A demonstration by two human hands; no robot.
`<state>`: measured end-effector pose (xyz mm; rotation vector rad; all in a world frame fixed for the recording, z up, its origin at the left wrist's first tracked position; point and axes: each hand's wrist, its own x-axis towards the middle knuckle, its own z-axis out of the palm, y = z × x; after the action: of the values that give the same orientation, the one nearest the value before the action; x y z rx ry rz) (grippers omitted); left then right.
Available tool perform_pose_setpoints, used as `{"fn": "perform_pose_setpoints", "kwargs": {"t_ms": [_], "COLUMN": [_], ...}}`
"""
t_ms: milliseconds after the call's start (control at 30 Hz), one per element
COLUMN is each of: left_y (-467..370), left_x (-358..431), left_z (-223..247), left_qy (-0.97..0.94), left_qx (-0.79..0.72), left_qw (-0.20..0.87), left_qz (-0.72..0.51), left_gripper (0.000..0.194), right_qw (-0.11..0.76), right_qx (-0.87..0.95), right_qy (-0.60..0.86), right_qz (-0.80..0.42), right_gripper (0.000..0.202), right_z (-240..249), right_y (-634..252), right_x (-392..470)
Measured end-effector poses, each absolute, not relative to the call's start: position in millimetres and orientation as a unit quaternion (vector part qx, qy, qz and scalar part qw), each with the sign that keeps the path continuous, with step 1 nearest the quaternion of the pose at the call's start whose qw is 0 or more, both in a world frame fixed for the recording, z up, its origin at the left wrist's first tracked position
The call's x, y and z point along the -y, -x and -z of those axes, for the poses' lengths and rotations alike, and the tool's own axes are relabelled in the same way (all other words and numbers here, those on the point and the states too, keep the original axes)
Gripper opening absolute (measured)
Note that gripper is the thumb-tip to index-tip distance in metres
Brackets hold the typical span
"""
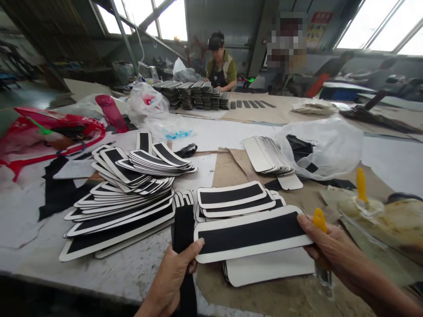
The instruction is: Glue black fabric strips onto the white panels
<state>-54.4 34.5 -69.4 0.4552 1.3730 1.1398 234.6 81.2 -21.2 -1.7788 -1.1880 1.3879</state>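
A white rounded panel with a black strip along its middle is held up between both hands. My left hand is closed, its thumb pressing the panel's left end, with a bundle of long black strips in the same grip. At the right end, my right hand pinches the panel and also holds a yellow-handled tool, whose lower end is blurred. Below the panel lies a stack of plain white panels. Just behind it are panels bearing black strips.
Fanned piles of strip-covered panels spread to the left. Plain panels lean beside a clear plastic bag. Another yellow handle stands in a messy container at right. Across the table a person works behind stacked pieces.
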Motion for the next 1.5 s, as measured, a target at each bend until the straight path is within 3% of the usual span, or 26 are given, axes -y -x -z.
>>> {"fn": "perform_pose_setpoints", "kwargs": {"t_ms": [267, 433, 500, 700, 967, 1167, 1300, 1500], "left_y": [78, 81, 79, 74, 73, 74, 71, 59], "left_x": [-120, -140, -138, -136, -164, -187, -181, -149], "left_z": [33, 53, 66, 82, 84, 88, 79, 50], "left_qy": [-0.233, -0.253, -0.263, -0.253, -0.205, -0.215, -0.252, -0.309], "left_qx": [-0.541, -0.590, -0.602, -0.603, -0.588, -0.594, -0.603, -0.595], "left_qw": [0.545, 0.522, 0.536, 0.567, 0.589, 0.606, 0.572, 0.507], "left_qz": [-0.597, -0.562, -0.530, -0.502, -0.515, -0.483, -0.495, -0.541], "left_gripper": [0.038, 0.041, 0.038, 0.023, 0.037, 0.027, 0.030, 0.038], "right_qw": [0.304, 0.151, 0.111, 0.063, 0.008, -0.004, 0.011, 0.121], "right_qx": [0.515, 0.688, 0.718, 0.827, 0.863, 0.867, 0.863, 0.845], "right_qy": [0.629, 0.701, 0.685, 0.550, 0.498, 0.493, 0.500, 0.505], "right_qz": [-0.496, -0.113, -0.049, -0.094, -0.081, -0.072, -0.072, -0.129], "right_gripper": [0.048, 0.038, 0.029, 0.027, 0.015, 0.014, 0.016, 0.021], "right_z": [1, 6, 10, 23, 28, 33, 32, 28], "right_y": [-213, -210, -204, -149, -98, -91, -93, -87], "right_x": [-176, -225, -223, -185, -186, -191, -189, -183]}}
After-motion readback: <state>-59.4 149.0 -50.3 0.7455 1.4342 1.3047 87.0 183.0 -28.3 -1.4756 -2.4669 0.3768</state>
